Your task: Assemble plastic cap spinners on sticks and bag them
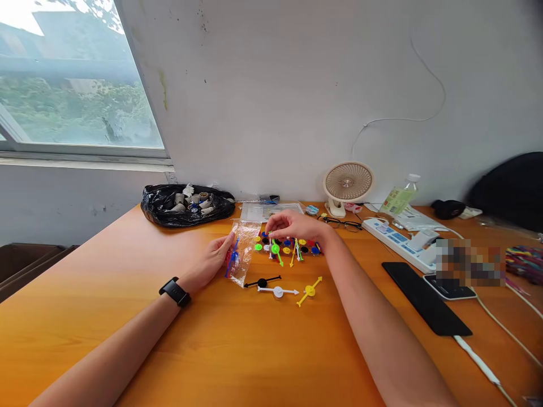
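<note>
A window [76, 79] occupies the far left above the table [127, 316]. A black bag [186, 204] of small parts lies at the back edge, mouth open, contents exposed for access. The left hand [214, 259], with a watch [175, 292] on its wrist, grasps a clear pouch [244, 251] by its edge and holds it raised off the table, apparently so that its opening faces the pile; blue and red pieces already sit inside it. Just right of the pouch, the right hand [292, 226] rests over a pile of coloured spinners [291, 247], fingers curled down onto it; whether they have closed on a piece I cannot tell. Three spinners lie apart from the pile, nearer the person: a black one [262, 281], a white one [278, 291] and a yellow one [310, 290], each flat on the table. Behind the pile stand a small fan [348, 183], glasses [344, 224] and a bottle [401, 196]. Further right, a power strip [403, 242] and a dark phone [426, 298] lie flat, well apart from the work.
</note>
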Demonstrator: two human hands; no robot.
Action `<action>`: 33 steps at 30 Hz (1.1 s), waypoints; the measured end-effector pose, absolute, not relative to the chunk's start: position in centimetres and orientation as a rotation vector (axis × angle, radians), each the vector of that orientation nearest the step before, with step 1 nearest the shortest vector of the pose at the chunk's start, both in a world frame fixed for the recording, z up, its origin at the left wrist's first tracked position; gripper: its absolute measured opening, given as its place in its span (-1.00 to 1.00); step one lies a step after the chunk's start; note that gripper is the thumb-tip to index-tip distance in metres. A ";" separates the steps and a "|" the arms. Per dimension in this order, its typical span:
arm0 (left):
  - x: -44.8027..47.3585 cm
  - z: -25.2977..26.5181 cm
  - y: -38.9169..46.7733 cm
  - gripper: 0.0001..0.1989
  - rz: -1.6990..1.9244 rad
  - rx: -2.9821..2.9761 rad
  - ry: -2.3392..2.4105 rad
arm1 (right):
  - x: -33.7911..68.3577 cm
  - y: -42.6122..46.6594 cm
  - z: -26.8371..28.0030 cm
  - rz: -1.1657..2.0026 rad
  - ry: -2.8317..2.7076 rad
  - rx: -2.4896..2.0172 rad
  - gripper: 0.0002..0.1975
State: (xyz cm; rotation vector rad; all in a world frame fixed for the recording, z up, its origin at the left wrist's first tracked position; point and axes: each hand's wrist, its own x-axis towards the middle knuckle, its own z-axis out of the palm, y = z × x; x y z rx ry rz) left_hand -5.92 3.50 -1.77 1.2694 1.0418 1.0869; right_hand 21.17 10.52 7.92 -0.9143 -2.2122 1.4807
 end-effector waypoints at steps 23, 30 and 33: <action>-5.4 -1.6 3.2 -0.51 1.065 1.403 1.023 | 16.3 8.9 8.9 0.585 -1.735 -0.904 -0.82; -5.7 -2.5 3.6 -0.53 1.092 1.426 0.988 | 16.5 8.3 9.6 0.664 -1.977 -0.799 -0.84; -5.7 -2.6 3.7 -0.55 1.105 1.453 0.983 | 16.5 7.9 9.9 0.718 -2.020 -0.833 -0.84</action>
